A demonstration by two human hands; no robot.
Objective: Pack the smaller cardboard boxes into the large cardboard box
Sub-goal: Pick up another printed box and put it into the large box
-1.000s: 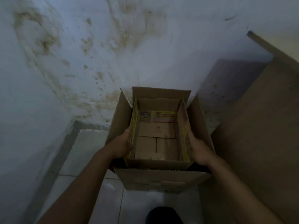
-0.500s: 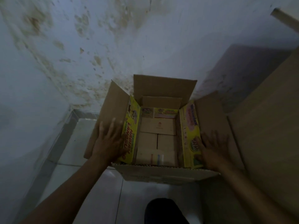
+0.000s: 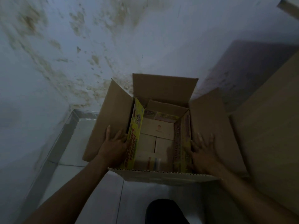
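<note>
The large cardboard box [image 3: 163,176] stands open on the tiled floor, all its flaps spread outward. Inside it sits a yellow printed box [image 3: 135,136] with upright flaps, and in that lie several small pale cardboard boxes [image 3: 157,129] packed side by side. My left hand [image 3: 114,143] lies flat on the big box's left flap [image 3: 110,120], fingers spread, touching the yellow flap. My right hand [image 3: 203,151] presses flat on the right flap [image 3: 210,120], thumb against the yellow box's right wall. Neither hand holds anything.
A stained white wall [image 3: 97,46] rises just behind the box. A big brown cardboard surface [image 3: 267,135] fills the right side. Pale floor tiles [image 3: 76,143] lie to the left, and a dark foot or knee [image 3: 165,212] shows at the bottom.
A second ago both hands gripped the yellow inner box's sides inside the big box. They have let go and moved outward, pushing the large box's side flaps down flat.
</note>
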